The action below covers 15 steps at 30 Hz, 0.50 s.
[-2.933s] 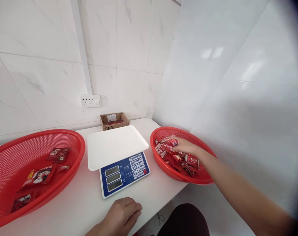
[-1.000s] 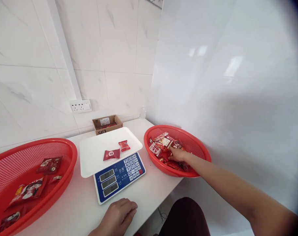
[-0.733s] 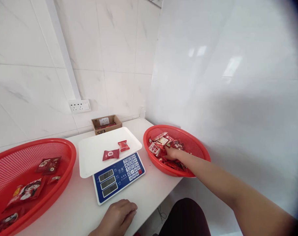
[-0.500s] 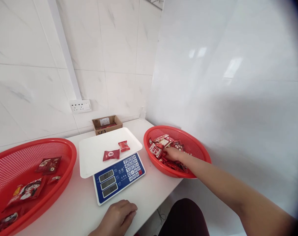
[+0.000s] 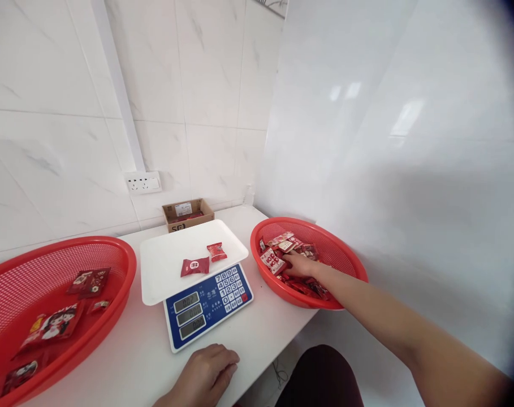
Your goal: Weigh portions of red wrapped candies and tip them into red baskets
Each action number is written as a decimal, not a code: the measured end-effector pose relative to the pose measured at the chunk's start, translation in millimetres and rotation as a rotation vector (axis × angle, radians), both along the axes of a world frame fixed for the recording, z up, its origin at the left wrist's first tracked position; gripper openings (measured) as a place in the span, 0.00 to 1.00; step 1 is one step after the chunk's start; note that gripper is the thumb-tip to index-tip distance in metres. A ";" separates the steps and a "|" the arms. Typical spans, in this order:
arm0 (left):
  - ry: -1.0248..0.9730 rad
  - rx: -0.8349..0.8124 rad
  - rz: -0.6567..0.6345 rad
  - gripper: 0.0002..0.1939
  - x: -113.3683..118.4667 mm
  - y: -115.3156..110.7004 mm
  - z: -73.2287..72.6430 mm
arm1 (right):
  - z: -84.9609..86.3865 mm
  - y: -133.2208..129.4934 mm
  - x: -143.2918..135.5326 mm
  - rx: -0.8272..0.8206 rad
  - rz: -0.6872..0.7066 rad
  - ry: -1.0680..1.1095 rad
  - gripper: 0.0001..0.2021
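My right hand [image 5: 299, 264] reaches into the right red basket [image 5: 354, 260], its fingers among many small red packets [image 5: 272, 261]; whether they grip one is hidden. On the table in front of the scale, my left hand [image 5: 210, 370] rests with its fingers curled together and nothing visible in them. Two red wrapped pieces lie on the white pan [image 5: 163, 265] of the scale: a darker, longer one [image 5: 194, 266] and a smaller one [image 5: 216, 251]. The blue scale panel [image 5: 210, 305] with its displays and keypad faces me.
At the left stands another red basket [image 5: 125, 282] with several packets, one large [image 5: 53, 328]. Behind the scale, against the tiled wall, is a small cardboard box [image 5: 189, 215]. A wall socket [image 5: 143, 182] is above it. My knee [image 5: 322, 376] shows below the table edge.
The whole view has shifted slightly, moving things a little to the right. My right hand has stirred slightly among the packets. My left hand stays at rest.
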State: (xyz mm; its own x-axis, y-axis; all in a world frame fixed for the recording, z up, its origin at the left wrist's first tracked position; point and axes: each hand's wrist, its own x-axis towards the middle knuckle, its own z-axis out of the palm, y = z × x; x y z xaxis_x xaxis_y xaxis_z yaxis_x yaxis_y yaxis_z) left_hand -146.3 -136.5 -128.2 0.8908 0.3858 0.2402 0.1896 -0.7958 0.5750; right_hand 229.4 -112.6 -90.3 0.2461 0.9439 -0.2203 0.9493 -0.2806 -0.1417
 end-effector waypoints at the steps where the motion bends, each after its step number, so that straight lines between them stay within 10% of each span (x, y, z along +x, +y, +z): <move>1: 0.004 -0.003 0.001 0.10 -0.1 -0.1 -0.5 | 0.1 0.0 -0.7 0.007 0.006 0.002 0.29; 7: 0.021 0.002 -0.002 0.10 0.0 0.8 -1.7 | -1.2 1.0 -2.9 0.015 0.012 0.038 0.36; 15: 0.021 0.002 0.001 0.10 -0.1 0.4 -0.9 | 2.4 -1.4 -15.1 0.133 0.013 0.166 0.12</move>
